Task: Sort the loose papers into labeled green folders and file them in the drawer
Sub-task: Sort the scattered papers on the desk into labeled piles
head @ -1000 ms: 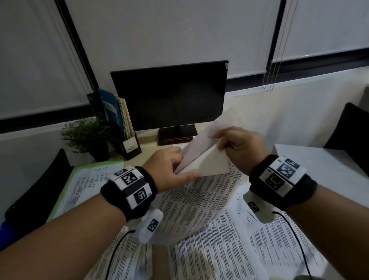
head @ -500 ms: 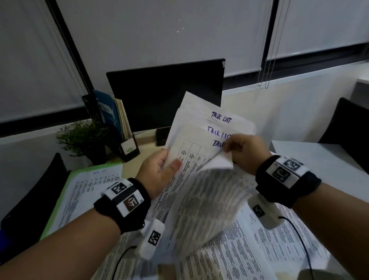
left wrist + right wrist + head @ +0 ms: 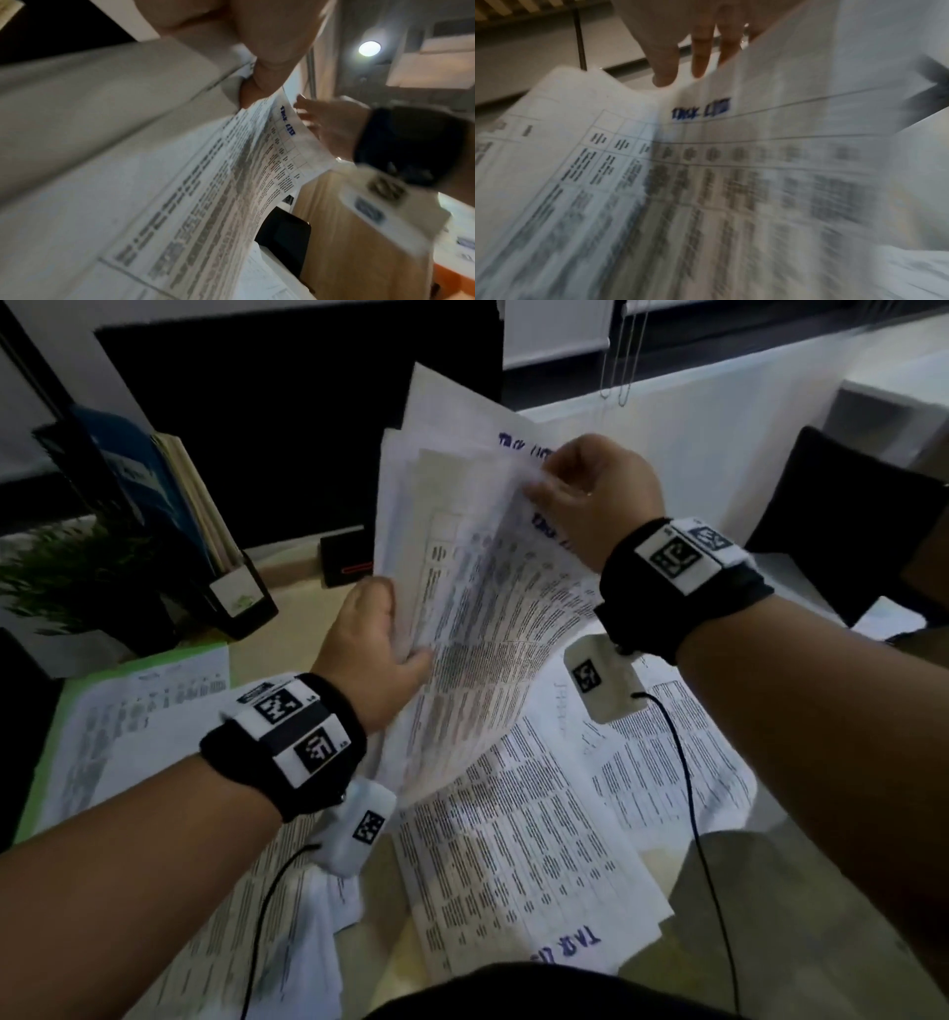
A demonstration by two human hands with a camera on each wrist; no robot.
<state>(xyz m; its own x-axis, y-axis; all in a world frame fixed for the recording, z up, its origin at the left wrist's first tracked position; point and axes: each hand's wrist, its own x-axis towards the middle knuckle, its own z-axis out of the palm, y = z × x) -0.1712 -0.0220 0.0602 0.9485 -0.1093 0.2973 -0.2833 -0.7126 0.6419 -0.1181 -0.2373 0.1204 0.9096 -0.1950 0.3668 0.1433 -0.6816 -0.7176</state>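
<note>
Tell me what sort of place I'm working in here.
Most likely an office desk: a dark monitor at the back, a file holder with folders beside a small plant, and printed papers spread over the desktop.

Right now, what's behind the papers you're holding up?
Behind the held papers is the dark monitor, with its base peeking out. The papers cover part of the screen.

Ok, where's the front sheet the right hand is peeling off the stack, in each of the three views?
Head: front sheet curves down mid-frame, top corner pinched by the right hand.
Left wrist: its printed face runs diagonally toward that hand at right.
Right wrist: it fills the frame, blurred, below the fingers.
Shared landmark: blue handwritten heading.
</note>
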